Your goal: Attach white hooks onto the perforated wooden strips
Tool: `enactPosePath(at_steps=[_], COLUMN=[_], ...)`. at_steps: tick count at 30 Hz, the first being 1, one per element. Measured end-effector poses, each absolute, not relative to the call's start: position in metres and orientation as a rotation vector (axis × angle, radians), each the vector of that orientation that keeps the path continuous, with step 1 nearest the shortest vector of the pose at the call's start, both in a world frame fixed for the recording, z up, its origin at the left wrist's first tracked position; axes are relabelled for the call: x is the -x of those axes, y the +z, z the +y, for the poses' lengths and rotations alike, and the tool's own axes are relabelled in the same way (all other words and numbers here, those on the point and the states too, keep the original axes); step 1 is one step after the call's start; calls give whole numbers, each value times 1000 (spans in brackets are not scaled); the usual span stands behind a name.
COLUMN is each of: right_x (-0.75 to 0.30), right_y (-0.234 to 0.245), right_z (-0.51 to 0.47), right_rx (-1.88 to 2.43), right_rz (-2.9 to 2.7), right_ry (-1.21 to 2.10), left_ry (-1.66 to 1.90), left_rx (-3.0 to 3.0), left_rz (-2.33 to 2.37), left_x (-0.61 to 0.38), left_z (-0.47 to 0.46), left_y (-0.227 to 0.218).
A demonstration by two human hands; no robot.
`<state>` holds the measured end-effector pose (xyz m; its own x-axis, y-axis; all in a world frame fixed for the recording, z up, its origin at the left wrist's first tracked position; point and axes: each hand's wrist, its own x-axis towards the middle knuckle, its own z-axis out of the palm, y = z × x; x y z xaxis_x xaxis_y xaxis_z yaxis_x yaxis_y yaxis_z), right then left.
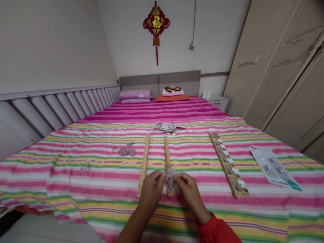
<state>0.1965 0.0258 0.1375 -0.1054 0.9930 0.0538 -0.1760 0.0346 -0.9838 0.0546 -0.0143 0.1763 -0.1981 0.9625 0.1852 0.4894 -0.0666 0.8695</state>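
My left hand [153, 185] and my right hand [186, 184] face each other, fingers pinched on a small clear plastic bag [170, 176] between them. What lies inside the bag is too small to make out. Under it runs a narrow wooden strip with holes [166, 152], small metal pieces showing near its closer end. Left of that, a second wooden strip with holes [143, 162] lies bare, passing close by my left hand.
To the right lies a wooden strip [225, 162] carrying several white round pieces, then a clear blister pack [272, 167]. Small plastic bags [127, 151] and a thin wire tangle [85, 167] lie left. A pile of packets [167, 127] sits farther back on the striped bedsheet [106, 199].
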Motion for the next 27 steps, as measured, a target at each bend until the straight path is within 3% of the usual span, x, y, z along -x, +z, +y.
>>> enactPosePath(at_steps=[14, 27], right_x=[-192, -174], right_y=[133, 113], right_z=[84, 138], right_rx=[935, 1078], right_rz=[-1132, -1039], right_ry=[1469, 1481], left_ry=[1235, 1200], left_rx=[-1234, -1038], left_rz=[1428, 1637], left_x=[-40, -37], left_z=[61, 123], left_y=[163, 137])
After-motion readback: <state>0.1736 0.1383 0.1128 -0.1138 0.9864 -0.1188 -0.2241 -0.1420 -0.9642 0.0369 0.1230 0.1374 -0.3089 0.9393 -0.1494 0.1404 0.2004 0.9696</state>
